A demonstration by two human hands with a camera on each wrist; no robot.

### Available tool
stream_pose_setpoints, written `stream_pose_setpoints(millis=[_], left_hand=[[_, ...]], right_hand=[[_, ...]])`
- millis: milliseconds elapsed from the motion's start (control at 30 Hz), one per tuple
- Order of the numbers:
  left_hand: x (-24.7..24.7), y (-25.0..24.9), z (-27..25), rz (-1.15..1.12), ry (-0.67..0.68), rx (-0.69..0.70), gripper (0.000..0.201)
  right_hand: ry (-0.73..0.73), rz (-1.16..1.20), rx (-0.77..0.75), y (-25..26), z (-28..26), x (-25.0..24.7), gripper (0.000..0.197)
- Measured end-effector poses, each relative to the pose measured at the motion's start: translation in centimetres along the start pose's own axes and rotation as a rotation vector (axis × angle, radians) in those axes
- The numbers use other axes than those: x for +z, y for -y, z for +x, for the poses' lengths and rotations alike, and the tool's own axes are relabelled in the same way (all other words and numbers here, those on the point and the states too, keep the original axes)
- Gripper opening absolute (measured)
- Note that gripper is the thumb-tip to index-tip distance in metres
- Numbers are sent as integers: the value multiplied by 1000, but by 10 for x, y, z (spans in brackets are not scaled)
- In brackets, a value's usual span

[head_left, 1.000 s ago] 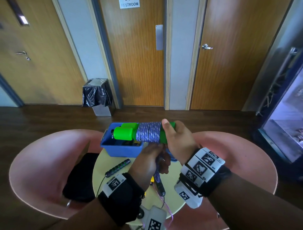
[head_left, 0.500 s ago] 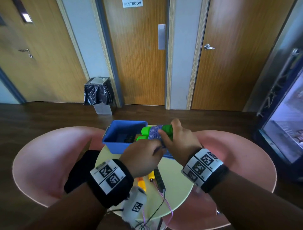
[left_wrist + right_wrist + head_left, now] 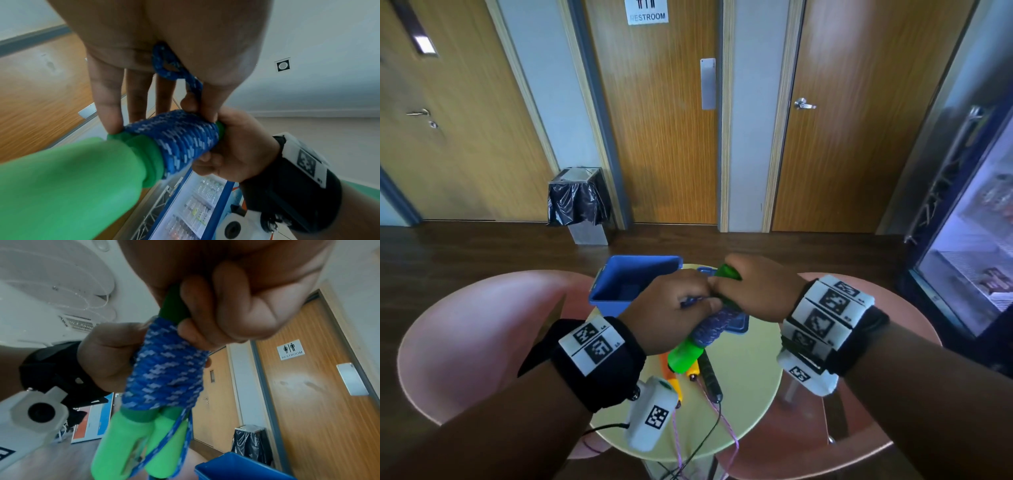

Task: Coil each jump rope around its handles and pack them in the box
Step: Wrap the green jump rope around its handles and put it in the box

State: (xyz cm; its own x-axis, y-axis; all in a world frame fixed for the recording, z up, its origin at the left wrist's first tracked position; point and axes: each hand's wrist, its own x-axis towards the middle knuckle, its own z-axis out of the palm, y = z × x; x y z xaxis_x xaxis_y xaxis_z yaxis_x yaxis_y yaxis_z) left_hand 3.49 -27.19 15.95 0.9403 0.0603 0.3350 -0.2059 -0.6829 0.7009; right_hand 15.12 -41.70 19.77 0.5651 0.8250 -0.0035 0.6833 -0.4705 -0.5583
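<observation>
box point(image 3: 608, 297) on table point(image 3: 753, 370), far-left

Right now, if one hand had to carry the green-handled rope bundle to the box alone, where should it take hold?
Probably around the blue-and-white braided coil, coming from the side across the two green foam handles. The wraps bind both handles there, so squeezing keeps them tight. The left hand pinches a loose rope loop that should be pinned too.
</observation>
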Motion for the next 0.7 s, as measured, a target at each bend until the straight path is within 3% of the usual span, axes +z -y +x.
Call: stream_pose_setpoints(millis=[133, 267, 467, 567, 700], left_hand=[[6, 3, -2, -115, -247, -129, 45], [8, -4, -1, -239, -348, -269, 58], [10, -9, -4, -368, -374, -373, 54], [10, -11, -7, -480, -404, -455, 35], [8, -20, -11, -597, -435, -487, 37]], right_hand=[[-111, 461, 11, -7, -3, 20, 34], [-43, 631, -19, -7, -11, 57, 55], [-135, 660, 30, 1, -16, 65, 36], [-105, 696, 41, 1, -20, 60, 40], [-59, 803, 68, 2, -24, 53, 43]])
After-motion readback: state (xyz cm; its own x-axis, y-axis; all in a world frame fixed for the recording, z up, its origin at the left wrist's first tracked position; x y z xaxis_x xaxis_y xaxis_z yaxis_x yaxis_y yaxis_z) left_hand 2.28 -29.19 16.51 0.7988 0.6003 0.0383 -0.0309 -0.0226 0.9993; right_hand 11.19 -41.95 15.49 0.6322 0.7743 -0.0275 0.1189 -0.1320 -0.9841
